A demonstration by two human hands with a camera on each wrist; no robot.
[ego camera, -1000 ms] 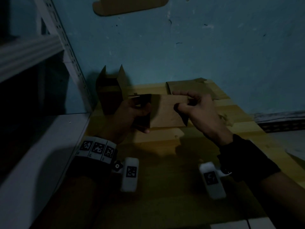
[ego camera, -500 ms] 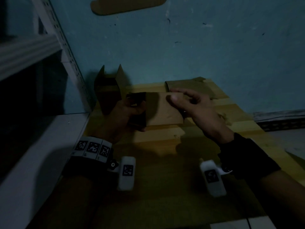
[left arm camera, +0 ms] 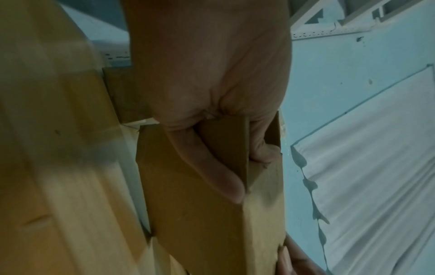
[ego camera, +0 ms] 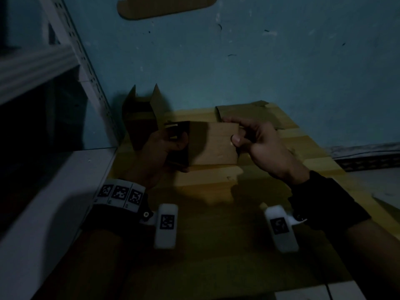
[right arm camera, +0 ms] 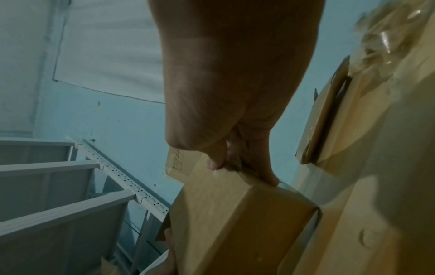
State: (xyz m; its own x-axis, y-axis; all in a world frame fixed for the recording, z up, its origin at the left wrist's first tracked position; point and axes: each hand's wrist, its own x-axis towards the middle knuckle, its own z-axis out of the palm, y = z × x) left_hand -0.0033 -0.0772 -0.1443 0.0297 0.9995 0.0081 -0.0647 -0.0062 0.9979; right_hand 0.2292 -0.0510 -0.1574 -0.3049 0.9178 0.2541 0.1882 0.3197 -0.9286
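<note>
A small brown cardboard box is held above the wooden table between both hands. My left hand grips its dark left end, thumb and fingers wrapped round the end flaps; the left wrist view shows the thumb lying on the box and fingers curled over a flap. My right hand pinches the box's right end, thumb on the front face. In the right wrist view the fingertips curl over the box's top edge.
An open, upright cardboard box stands at the table's back left against the blue wall. A flattened cardboard piece lies behind the hands. A white metal shelf unit runs along the left. Crumpled clear plastic lies on the table.
The box shifted left and up half a second ago, then came back right and lower. My right hand went from fingers spread over the box's top edge to a pinch on its right end.
</note>
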